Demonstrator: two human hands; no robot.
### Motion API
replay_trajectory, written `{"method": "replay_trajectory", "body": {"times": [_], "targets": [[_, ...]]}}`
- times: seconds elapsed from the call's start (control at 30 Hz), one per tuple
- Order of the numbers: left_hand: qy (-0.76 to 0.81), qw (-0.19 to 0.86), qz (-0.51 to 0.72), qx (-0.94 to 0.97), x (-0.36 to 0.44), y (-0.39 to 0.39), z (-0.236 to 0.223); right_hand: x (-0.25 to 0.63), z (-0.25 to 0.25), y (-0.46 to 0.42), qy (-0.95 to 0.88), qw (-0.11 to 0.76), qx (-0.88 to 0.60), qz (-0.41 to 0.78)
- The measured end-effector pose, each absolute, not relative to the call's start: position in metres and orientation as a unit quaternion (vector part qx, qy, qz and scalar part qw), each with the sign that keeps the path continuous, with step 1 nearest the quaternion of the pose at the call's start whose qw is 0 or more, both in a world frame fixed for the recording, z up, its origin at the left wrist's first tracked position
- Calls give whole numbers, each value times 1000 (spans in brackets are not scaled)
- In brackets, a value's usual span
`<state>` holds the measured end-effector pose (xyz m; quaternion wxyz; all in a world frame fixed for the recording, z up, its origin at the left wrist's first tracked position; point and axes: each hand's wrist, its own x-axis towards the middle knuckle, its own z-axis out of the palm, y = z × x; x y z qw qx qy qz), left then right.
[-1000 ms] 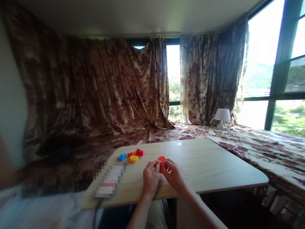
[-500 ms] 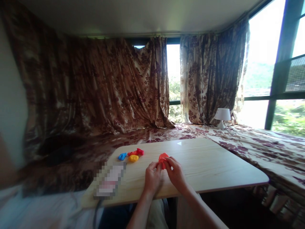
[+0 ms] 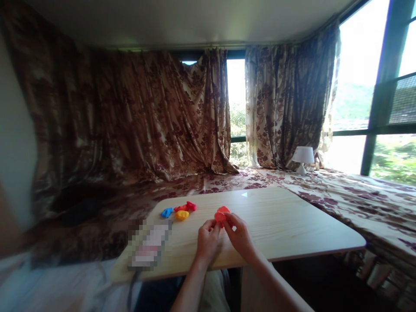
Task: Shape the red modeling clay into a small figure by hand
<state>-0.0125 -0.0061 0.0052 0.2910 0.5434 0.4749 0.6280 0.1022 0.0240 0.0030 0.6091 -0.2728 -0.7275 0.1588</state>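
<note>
Over the near middle of the table, my left hand (image 3: 208, 236) and my right hand (image 3: 238, 229) pinch one orange-red piece (image 3: 222, 215) from either side. It has a rounded, disc-like front and a wavy-edged part behind; I cannot tell its material. Fingertips hide its lower portion. To the left on the table lie a small blue crumpled lump (image 3: 167, 212), a yellow one (image 3: 181, 215) and a red one (image 3: 185, 207), close together and apart from my hands.
A blurred-out flat object (image 3: 151, 247) with a dark cord lies at the left edge of the pale wooden table (image 3: 286, 229). A white lamp (image 3: 303, 159) stands beyond, on a flower-patterned cover (image 3: 328, 190). Patterned curtains (image 3: 146, 112) hang behind.
The orange-red piece has turned and been raised slightly between my fingers, so a rounded disc now faces me. My left hand has shifted slightly right. The coloured lumps stay put.
</note>
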Motion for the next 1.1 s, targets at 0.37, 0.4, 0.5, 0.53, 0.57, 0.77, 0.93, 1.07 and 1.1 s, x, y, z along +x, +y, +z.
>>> {"method": "replay_trajectory", "body": {"times": [0.37,0.4,0.5,0.53,0.57,0.77,0.93,1.07,1.1], "targets": [[454,310,637,540,-11,-7,5,103,1,26,-746,588,-270,157],[456,309,638,538,-11,-7,5,103,1,26,-747,587,-267,160],[454,307,655,520,-12,-7,5,104,1,24,-744,590,-265,170],[453,305,662,512,-13,-7,5,105,1,24,-737,595,-268,173],[455,302,669,504,-13,-7,6,105,2,23,-728,603,-273,178],[512,216,652,515,-14,-8,6,108,1,30,-670,601,-326,291],[502,19,610,613,-8,-9,2,112,0,38,-596,573,-355,436],[488,-86,507,706,-1,-15,6,118,6,34,-616,534,-343,467],[492,-107,484,716,0,-17,7,120,9,32,-617,530,-338,474]]}}
